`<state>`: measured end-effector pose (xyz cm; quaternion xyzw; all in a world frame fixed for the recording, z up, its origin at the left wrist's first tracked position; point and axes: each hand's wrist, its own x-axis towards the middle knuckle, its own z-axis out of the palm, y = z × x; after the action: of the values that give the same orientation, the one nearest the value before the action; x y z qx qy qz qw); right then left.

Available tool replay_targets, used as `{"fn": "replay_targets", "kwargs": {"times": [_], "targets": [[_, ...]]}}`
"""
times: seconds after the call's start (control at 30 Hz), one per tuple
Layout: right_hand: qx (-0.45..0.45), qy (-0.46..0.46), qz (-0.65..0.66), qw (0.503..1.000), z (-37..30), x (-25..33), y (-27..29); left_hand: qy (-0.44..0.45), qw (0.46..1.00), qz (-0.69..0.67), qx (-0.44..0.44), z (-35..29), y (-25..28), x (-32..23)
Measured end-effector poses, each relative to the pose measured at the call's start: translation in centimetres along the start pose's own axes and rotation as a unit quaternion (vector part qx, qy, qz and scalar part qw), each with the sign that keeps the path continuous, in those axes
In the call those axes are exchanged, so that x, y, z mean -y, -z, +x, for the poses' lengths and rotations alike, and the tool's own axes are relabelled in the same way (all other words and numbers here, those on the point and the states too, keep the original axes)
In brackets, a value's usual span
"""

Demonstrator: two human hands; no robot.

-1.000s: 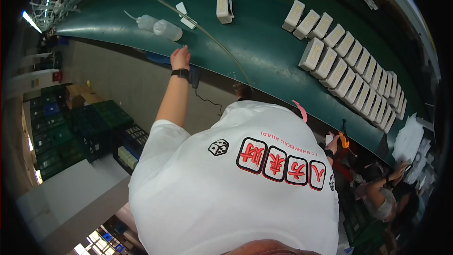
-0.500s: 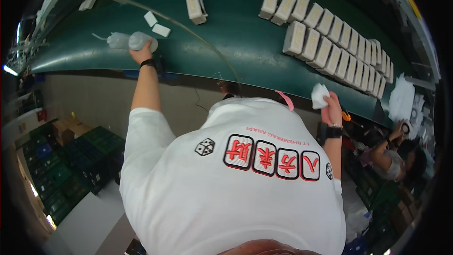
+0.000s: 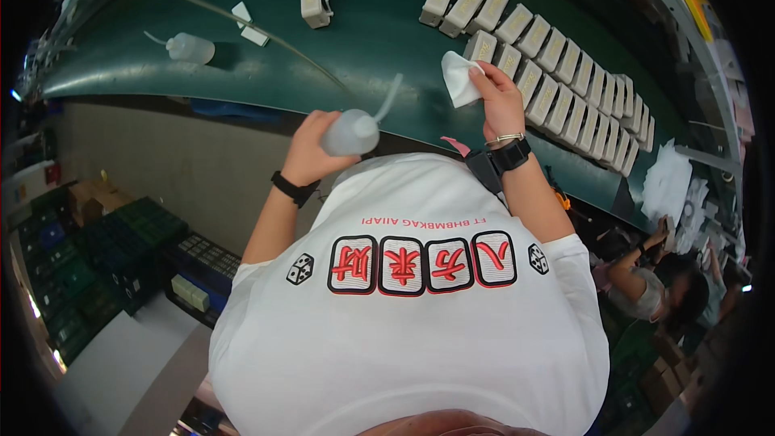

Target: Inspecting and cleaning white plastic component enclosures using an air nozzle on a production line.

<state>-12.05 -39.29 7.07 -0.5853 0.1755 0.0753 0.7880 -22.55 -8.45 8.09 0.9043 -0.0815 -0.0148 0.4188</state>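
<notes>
My left hand point(image 3: 313, 148) is wrapped round a translucent squeeze bottle point(image 3: 352, 134), in front of my chest near the bench's front edge. The bottle's bent spout tilts up and to the right. Between the fingers of my right hand point(image 3: 502, 98) is a folded white cloth point(image 3: 460, 78). It hangs over the bench, just in front of the nearest of several white boxy units point(image 3: 508, 58) set out in two slanting rows. A second squeeze bottle point(image 3: 191, 48) lies on the bench at the left.
On the green bench point(image 3: 266, 73) stands one more boxy unit point(image 3: 314, 0), with small white blocks point(image 3: 253, 35) to its left. A pale hose point(image 3: 234, 16) crosses the upper left. Another person point(image 3: 646, 278) sits at the right by white plastic bags point(image 3: 667, 178). Dark crates point(image 3: 105, 254) are stacked lower left.
My left hand has lifted one bottle off the bench and brought it right, toward my chest. My right hand has carried the cloth left and away from me, over the bench.
</notes>
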Motion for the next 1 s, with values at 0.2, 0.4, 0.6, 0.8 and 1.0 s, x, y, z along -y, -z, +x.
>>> {"fn": "replay_targets", "kwargs": {"times": [0.2, 0.4, 0.6, 0.8, 1.0], "targets": [[0.042, 0.037, -0.044, 0.997, 1.0, -0.4, -1.4, 0.062, 0.994, 0.023, 0.092, 1.7, -1.5, -3.2], [0.065, 0.008, -0.036, 0.997, 1.2, -0.1, -1.4, 0.043, 0.987, 0.03, 0.154, 2.9, -1.4, -3.1], [0.069, 0.001, -0.009, 0.998, 1.2, -0.3, -1.3, 0.029, 0.984, 0.029, 0.175, 3.4, -1.0, -3.0], [0.093, -0.034, 0.007, 0.995, 1.7, -1.4, -0.5, 0.024, 0.984, 0.013, 0.173, 4.0, -0.9, -2.9], [0.121, -0.056, 0.031, 0.991, 1.8, -1.6, -0.6, 0.008, 0.984, 0.013, 0.18, 3.9, -1.2, -2.4]]}}
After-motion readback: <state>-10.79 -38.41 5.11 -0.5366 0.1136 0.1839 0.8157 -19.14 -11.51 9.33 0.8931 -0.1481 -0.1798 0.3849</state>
